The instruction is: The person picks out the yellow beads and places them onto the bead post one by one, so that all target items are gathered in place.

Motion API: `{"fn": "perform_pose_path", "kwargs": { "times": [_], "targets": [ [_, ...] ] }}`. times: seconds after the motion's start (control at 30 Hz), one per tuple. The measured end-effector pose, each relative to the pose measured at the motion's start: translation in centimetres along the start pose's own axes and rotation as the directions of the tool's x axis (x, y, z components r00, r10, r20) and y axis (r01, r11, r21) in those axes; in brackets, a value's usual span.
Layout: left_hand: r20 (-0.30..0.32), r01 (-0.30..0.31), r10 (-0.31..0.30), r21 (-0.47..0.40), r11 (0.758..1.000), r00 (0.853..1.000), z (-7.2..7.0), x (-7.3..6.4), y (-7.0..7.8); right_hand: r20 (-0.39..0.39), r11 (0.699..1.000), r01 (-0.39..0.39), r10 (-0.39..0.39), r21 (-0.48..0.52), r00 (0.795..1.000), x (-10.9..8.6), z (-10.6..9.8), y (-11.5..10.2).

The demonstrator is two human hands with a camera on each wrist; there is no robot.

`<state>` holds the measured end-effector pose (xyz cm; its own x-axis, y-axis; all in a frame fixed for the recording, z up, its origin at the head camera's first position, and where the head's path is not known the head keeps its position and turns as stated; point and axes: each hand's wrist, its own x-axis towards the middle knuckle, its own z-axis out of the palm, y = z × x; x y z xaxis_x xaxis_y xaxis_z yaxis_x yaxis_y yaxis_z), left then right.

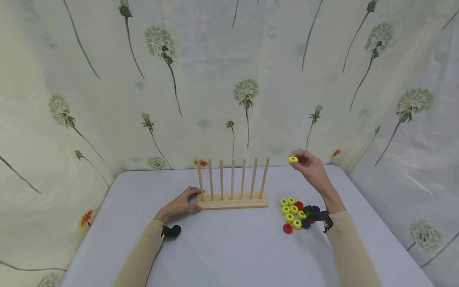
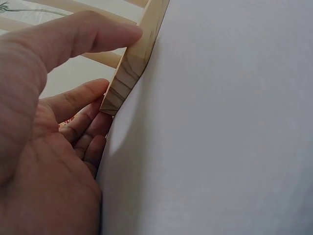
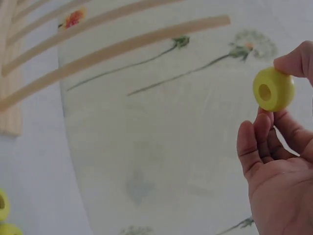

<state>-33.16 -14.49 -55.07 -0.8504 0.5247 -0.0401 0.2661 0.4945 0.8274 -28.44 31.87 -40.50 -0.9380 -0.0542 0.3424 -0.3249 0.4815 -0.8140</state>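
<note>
My right hand (image 1: 312,169) pinches a yellow ring bead (image 1: 293,159) between thumb and fingers, raised to the right of a wooden peg rack (image 1: 233,204). In the right wrist view the bead (image 3: 273,89) shows its round hole, with the thumb above and a fingertip below. My left hand (image 1: 182,202) grips the left end of the rack's base, thumb on the front edge and fingers behind, as the left wrist view shows at the wood's end grain (image 2: 122,83). Several bare upright pegs (image 1: 232,179) stand in a row along the base.
Several yellow beads (image 1: 294,210) lie in a cluster right of the rack, among red beads (image 1: 287,228) and dark blue beads (image 1: 305,223). My right wrist partly covers the cluster. A white table (image 1: 222,247) carries everything; a flower-print curtain (image 1: 208,87) hangs behind it.
</note>
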Motion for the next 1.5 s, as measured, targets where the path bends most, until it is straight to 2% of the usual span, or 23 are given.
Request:
{"fn": "perform_pose_path", "kwargs": {
  "times": [0.13, 0.37, 0.63, 1.0, 1.3, 1.5],
  "targets": [
    [-0.001, 0.001, -0.001, -0.002, 1.0, 1.0, 0.0, 0.0, 0.0, 0.006, 0.998, 0.043, -0.044, 0.04, 0.999, 1.0, 1.1, -2.1],
    [0.001, 0.005, -0.005, -0.001, 1.0, 1.0, 0.2, 0.2, -0.1, 0.038, 0.991, 0.098, -0.102, 0.095, 0.994, 2.1, 3.0, -3.2],
    [-0.001, 0.011, -0.011, -0.02, 1.0, 1.0, 0.2, 0.2, -0.1, 0.047, 0.993, 0.074, -0.078, 0.09, 0.996, 2.4, 4.4, -3.4],
    [0.002, 0.01, -0.01, -0.028, 1.0, 1.0, 0.2, 0.2, -0.1, 0.065, 0.994, 0.049, -0.055, 0.093, 0.996, 2.9, 4.9, -3.2],
    [-0.005, 0.003, -0.003, -0.014, 1.0, 1.0, 0.1, 0.1, -0.1, 0.067, 0.992, 0.062, -0.07, 0.108, 0.995, 3.0, 4.8, -3.3],
    [0.0, 0.009, -0.009, -0.014, 1.0, 1.0, 0.0, -0.1, 0.0, 0.086, 0.994, 0.061, -0.068, 0.089, 0.994, 2.4, 4.7, -5.1]
  ]
}}
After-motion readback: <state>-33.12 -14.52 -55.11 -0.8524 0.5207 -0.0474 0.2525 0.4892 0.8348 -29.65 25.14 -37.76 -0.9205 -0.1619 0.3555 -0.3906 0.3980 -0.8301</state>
